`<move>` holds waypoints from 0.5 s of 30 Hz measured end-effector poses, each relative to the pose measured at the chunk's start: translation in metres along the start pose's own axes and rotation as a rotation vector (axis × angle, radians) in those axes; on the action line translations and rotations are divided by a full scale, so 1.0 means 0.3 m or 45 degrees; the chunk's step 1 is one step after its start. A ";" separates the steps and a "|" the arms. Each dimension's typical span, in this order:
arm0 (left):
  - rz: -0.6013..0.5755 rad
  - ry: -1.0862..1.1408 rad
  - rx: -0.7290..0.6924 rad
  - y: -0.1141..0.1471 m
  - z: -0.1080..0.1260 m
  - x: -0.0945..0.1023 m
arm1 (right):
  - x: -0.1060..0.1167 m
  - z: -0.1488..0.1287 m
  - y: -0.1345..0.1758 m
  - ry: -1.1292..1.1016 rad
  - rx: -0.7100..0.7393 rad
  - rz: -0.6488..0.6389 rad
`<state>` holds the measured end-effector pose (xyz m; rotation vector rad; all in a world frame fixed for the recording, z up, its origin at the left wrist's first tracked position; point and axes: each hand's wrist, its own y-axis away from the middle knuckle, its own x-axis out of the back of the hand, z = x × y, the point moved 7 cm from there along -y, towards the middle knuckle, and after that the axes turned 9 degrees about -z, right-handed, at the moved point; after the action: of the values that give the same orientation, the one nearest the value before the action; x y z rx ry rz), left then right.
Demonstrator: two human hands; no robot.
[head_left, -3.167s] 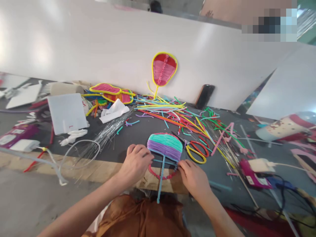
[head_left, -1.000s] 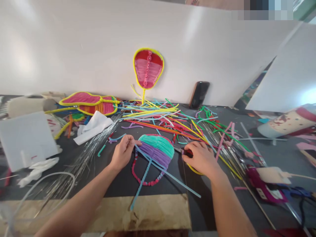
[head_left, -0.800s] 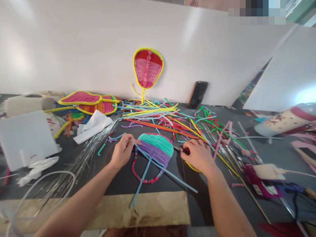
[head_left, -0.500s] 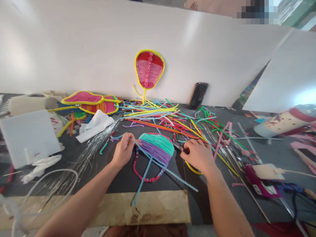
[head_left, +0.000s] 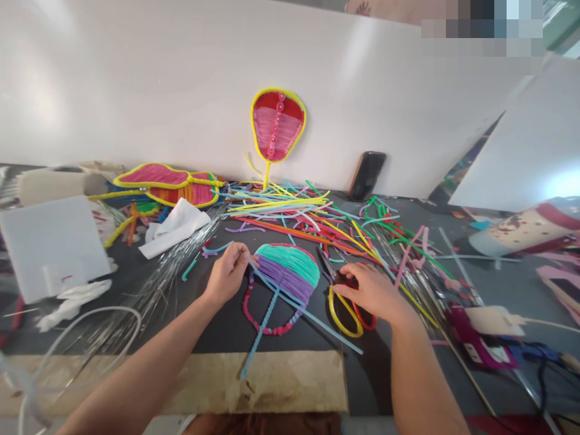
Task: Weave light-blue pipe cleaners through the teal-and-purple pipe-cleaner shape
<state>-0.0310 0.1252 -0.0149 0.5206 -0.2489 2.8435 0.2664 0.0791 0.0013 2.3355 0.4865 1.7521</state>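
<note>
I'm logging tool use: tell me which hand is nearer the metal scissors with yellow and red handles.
Right. The right hand is at the scissors, partly covering them; the left hand is farther off, at the left edge of the rounded, fuzzy turquoise-and-purple panel.

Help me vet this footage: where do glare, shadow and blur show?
Head view: pale glare on the smooth white panel; shadow on the flat dark tabletop below the bare right hand; softness around the speckled cream cylinder, near the right edge.

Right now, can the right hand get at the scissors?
Likely yes: the right hand partly covers the scissors, with nothing visible in the way; a firm grip is unclear.
</note>
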 end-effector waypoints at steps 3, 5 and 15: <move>0.012 0.001 0.019 -0.002 -0.005 0.002 | -0.003 -0.044 0.014 0.112 -0.021 0.008; 0.016 0.003 0.036 -0.003 -0.008 0.003 | -0.015 -0.069 0.014 0.134 -0.015 -0.009; -0.001 0.048 0.071 -0.003 -0.006 0.002 | -0.008 -0.053 -0.009 -0.009 -0.141 0.076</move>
<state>-0.0319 0.1265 -0.0163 0.4773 -0.1625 2.8637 0.2503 0.0799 0.0028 2.3013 0.3130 1.7487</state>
